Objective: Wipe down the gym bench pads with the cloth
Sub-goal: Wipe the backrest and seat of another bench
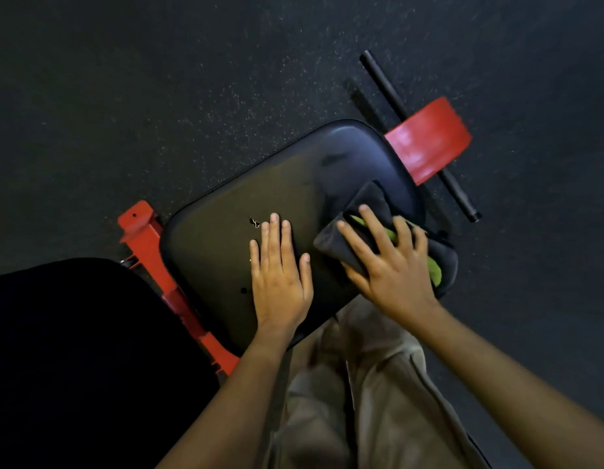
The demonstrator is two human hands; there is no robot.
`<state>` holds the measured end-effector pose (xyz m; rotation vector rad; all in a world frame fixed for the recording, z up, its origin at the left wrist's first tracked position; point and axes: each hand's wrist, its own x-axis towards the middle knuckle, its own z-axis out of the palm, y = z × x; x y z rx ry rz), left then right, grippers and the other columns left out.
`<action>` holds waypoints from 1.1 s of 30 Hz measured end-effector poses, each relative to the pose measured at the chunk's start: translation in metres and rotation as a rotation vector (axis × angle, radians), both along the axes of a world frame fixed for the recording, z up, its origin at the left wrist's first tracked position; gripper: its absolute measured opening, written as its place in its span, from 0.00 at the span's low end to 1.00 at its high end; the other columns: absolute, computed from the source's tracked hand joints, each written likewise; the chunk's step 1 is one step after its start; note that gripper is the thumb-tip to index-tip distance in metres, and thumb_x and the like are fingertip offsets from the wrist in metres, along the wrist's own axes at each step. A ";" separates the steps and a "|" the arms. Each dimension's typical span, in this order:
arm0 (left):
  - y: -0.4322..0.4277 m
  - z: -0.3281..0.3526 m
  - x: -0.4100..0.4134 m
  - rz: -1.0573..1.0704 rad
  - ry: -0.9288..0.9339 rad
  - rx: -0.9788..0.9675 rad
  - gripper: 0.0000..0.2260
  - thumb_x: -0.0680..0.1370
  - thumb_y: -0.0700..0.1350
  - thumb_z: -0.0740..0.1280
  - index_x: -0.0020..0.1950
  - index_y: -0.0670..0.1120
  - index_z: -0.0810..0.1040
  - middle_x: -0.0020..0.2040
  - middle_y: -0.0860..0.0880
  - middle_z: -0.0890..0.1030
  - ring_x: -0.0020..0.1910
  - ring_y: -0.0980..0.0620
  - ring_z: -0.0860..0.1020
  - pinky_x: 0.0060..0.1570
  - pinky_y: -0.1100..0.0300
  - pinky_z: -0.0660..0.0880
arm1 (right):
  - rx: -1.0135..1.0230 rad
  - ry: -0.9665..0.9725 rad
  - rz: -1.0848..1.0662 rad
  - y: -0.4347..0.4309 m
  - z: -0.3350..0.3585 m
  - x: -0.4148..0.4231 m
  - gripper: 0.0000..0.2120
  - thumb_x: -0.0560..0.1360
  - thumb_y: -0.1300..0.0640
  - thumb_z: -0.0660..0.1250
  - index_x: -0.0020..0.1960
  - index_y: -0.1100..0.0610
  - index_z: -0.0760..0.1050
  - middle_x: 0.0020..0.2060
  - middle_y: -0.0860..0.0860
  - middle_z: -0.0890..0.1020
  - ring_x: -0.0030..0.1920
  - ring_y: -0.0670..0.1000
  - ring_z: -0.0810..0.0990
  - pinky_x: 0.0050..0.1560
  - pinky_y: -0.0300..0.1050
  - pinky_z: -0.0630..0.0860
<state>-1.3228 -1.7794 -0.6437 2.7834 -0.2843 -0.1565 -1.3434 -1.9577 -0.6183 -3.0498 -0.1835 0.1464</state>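
Beneath the right hand (392,265) lies the cloth (368,204), beside the left hand (280,275).

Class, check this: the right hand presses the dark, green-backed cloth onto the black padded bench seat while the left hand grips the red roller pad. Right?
Wrong about the left hand: the head view shows it lying flat on the black padded bench seat, beside the right hand, which presses the dark, green-backed cloth there.
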 end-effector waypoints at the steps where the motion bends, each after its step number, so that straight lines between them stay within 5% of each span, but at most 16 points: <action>1: -0.001 0.000 0.000 0.004 0.002 0.000 0.24 0.80 0.48 0.56 0.73 0.37 0.62 0.74 0.39 0.62 0.74 0.44 0.57 0.73 0.50 0.50 | 0.006 0.006 -0.010 -0.001 0.000 0.003 0.29 0.75 0.42 0.58 0.74 0.48 0.61 0.72 0.55 0.62 0.61 0.65 0.66 0.55 0.62 0.71; 9: -0.003 0.003 0.001 0.006 0.003 0.013 0.23 0.80 0.48 0.55 0.73 0.37 0.63 0.74 0.39 0.62 0.74 0.45 0.56 0.73 0.52 0.48 | 0.041 0.190 -0.223 0.037 0.011 0.155 0.31 0.79 0.41 0.55 0.78 0.50 0.52 0.76 0.58 0.56 0.73 0.66 0.58 0.67 0.67 0.58; 13: -0.003 0.002 0.002 0.013 0.010 0.011 0.24 0.80 0.48 0.55 0.73 0.38 0.62 0.74 0.39 0.63 0.74 0.45 0.56 0.73 0.52 0.48 | 0.031 0.041 -0.110 0.020 0.004 0.085 0.29 0.76 0.42 0.57 0.75 0.50 0.63 0.73 0.57 0.66 0.65 0.67 0.69 0.60 0.65 0.68; 16: -0.003 0.003 0.001 0.014 0.020 0.004 0.24 0.80 0.48 0.55 0.73 0.39 0.62 0.74 0.39 0.62 0.74 0.45 0.56 0.73 0.52 0.48 | 0.038 0.020 -0.058 -0.001 0.002 0.014 0.29 0.75 0.42 0.57 0.74 0.49 0.61 0.73 0.55 0.63 0.62 0.65 0.67 0.56 0.62 0.70; 21: -0.005 0.003 0.001 0.017 0.015 0.014 0.24 0.80 0.48 0.55 0.73 0.38 0.63 0.74 0.39 0.63 0.74 0.45 0.57 0.73 0.51 0.48 | 0.015 0.034 -0.128 -0.001 -0.001 0.071 0.29 0.74 0.41 0.56 0.72 0.50 0.64 0.69 0.58 0.68 0.60 0.66 0.67 0.51 0.63 0.72; 26: -0.004 0.004 0.003 0.017 0.011 0.040 0.23 0.80 0.48 0.55 0.72 0.37 0.65 0.73 0.39 0.64 0.74 0.44 0.58 0.73 0.51 0.49 | 0.084 0.153 -0.264 0.013 0.007 0.151 0.31 0.77 0.39 0.58 0.77 0.49 0.58 0.74 0.56 0.62 0.67 0.66 0.65 0.59 0.62 0.65; 33: -0.004 0.004 0.003 0.022 0.009 0.024 0.23 0.79 0.47 0.56 0.71 0.38 0.64 0.73 0.39 0.64 0.73 0.44 0.59 0.73 0.51 0.49 | 0.087 0.032 -0.342 -0.012 0.004 0.038 0.28 0.76 0.40 0.57 0.74 0.48 0.62 0.73 0.56 0.63 0.61 0.66 0.68 0.53 0.61 0.69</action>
